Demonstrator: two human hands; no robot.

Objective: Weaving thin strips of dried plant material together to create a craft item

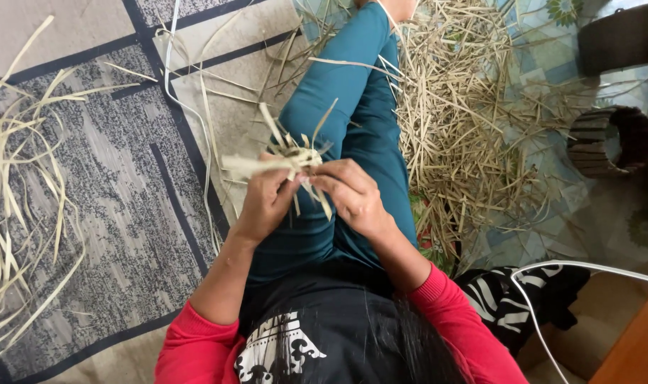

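Note:
A small woven knot of pale dried leaf strips (290,159) sits between both hands, above my teal-trousered leg (352,85). My left hand (265,202) grips its left side, with a flat strip end sticking out to the left. My right hand (352,195) pinches the right side with fingers curled around the strips. Loose strip ends fan upward and hang down from the knot.
A heap of cut dried strips (459,128) lies to the right of my leg. Long pale strips (18,185) lie on the patterned grey mat at left. Two dark round woven baskets (612,142) stand at far right. A white cable (544,284) crosses lower right.

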